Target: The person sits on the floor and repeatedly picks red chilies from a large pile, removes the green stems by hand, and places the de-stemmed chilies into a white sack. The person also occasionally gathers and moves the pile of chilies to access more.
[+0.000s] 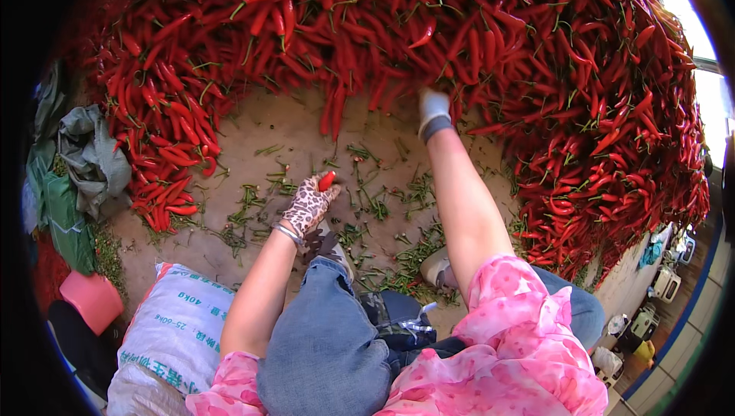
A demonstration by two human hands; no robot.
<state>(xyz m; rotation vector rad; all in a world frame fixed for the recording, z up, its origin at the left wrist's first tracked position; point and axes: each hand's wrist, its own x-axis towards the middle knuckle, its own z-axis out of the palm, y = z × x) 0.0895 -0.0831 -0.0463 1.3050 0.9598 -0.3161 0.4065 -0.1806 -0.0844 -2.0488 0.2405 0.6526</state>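
My left hand [313,201], in a leopard-print glove with a bangle at the wrist, holds a red chili pepper [327,181] above the floor. My right hand [433,107], in a pale glove with a grey cuff, reaches to the lower edge of a large heap of red chili peppers [367,25]; it is blurred, and its fingers and anything in them cannot be made out. Cut green chili stems [376,206] lie scattered on the floor [258,123] between the heap and my legs.
At the left are a printed woven sack [178,318], a pink plastic container [92,301], a green bundle [69,226] and a grey sack [95,157]. The heap curves round both sides. Several small appliance-like items, one white [666,284], line the right edge.
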